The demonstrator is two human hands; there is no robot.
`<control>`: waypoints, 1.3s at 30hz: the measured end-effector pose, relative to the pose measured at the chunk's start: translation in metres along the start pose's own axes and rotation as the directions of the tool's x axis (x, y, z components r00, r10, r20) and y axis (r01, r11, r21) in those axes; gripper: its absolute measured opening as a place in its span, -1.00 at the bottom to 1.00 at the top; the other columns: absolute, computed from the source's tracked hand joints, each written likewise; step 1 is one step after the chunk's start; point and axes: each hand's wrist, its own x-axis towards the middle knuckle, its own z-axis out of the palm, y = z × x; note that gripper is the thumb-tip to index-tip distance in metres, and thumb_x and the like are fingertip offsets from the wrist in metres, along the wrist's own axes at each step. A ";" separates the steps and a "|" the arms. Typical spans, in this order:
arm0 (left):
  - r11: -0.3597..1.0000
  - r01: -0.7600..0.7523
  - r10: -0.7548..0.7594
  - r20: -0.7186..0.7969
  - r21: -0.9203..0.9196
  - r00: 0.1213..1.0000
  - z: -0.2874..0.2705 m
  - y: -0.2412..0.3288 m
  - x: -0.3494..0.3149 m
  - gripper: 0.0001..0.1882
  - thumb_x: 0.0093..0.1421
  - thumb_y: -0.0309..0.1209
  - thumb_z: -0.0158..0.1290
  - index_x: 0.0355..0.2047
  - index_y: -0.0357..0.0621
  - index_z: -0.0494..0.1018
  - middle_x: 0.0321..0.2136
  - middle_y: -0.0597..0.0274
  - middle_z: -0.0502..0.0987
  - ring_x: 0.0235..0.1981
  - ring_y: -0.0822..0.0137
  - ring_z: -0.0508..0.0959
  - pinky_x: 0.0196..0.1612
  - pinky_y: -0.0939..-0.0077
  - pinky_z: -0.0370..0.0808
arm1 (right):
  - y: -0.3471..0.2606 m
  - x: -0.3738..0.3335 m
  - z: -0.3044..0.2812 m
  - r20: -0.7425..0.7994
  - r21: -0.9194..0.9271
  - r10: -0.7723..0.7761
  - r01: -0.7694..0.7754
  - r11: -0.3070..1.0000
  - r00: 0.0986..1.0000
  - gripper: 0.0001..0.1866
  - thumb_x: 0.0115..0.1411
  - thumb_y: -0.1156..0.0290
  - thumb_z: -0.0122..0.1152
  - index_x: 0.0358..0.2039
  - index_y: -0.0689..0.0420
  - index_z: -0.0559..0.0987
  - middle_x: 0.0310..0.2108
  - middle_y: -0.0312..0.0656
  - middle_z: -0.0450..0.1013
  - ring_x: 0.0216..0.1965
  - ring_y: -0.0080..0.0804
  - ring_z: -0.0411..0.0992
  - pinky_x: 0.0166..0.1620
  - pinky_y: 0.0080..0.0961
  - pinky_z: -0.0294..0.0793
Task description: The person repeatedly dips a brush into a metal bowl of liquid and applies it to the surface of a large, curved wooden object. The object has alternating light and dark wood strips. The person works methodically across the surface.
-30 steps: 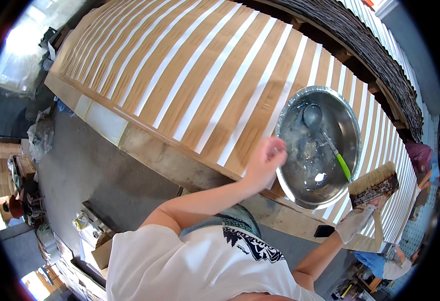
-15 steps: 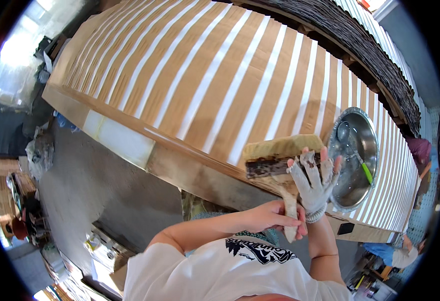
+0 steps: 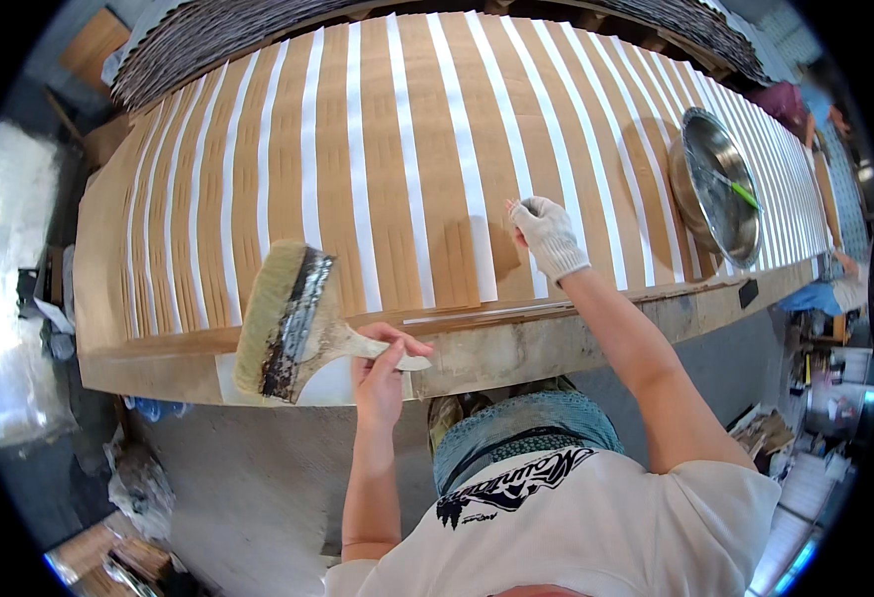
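Observation:
My left hand (image 3: 381, 366) is closed round the pale handle of a wide flat brush (image 3: 319, 333). Its cream bristles point left, over the near edge of the table, and a dark stained band runs across its base. My right hand (image 3: 548, 237) wears a whitish glove with bare fingertips. Those fingers are curled together above the overlapping brown sheets (image 3: 380, 199), which show white strips between them. Whether anything is pinched in them is hidden.
On the sheets to the right stands a metal bowl (image 3: 690, 204) with a green-handled ladle (image 3: 744, 193) inside. Dark layered stacks (image 3: 208, 45) run along the far side. Plastic bags (image 3: 140, 488) lie on the floor at left. Another person (image 3: 848, 289) is at the far right.
The brush has swung left in my left hand, away from my right hand. My right hand has gone from spread fingers beside the brush to curled fingers over the sheets. The view has turned.

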 end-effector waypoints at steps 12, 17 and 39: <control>0.992 -0.029 0.039 -0.075 0.126 0.996 -0.036 0.007 0.008 -0.81 0.26 -0.58 -0.02 -0.11 -0.24 0.37 -0.39 0.06 0.55 -0.29 0.16 0.60 -0.08 0.22 0.51 | 0.003 0.043 0.016 0.016 -0.200 0.092 -0.087 0.976 0.996 -0.67 0.23 0.14 0.08 -0.34 0.16 0.63 -0.51 -0.17 0.53 -0.44 -0.34 0.55 -0.33 -0.38 0.57; 0.979 -0.095 0.104 -0.040 0.181 0.994 -0.037 0.009 0.013 -0.81 0.25 -0.58 -0.01 -0.11 -0.23 0.38 -0.37 0.07 0.56 -0.27 0.20 0.59 -0.06 0.24 0.49 | -0.032 0.024 0.017 0.035 -0.276 0.215 -0.197 0.941 0.976 -0.57 0.19 0.06 0.03 -0.28 0.16 0.68 -0.39 0.01 0.59 -0.33 -0.07 0.59 -0.20 -0.19 0.57; 0.982 -0.071 0.074 -0.009 0.177 0.997 -0.051 0.003 0.023 -0.80 0.25 -0.56 0.03 -0.11 -0.19 0.40 -0.32 0.16 0.53 -0.26 0.23 0.60 -0.09 0.29 0.48 | -0.012 -0.011 0.034 -0.045 -0.487 -0.129 0.091 0.868 0.991 -0.62 0.17 0.11 0.10 -0.19 0.11 0.66 -0.20 -0.01 0.58 -0.09 -0.09 0.53 0.02 -0.25 0.47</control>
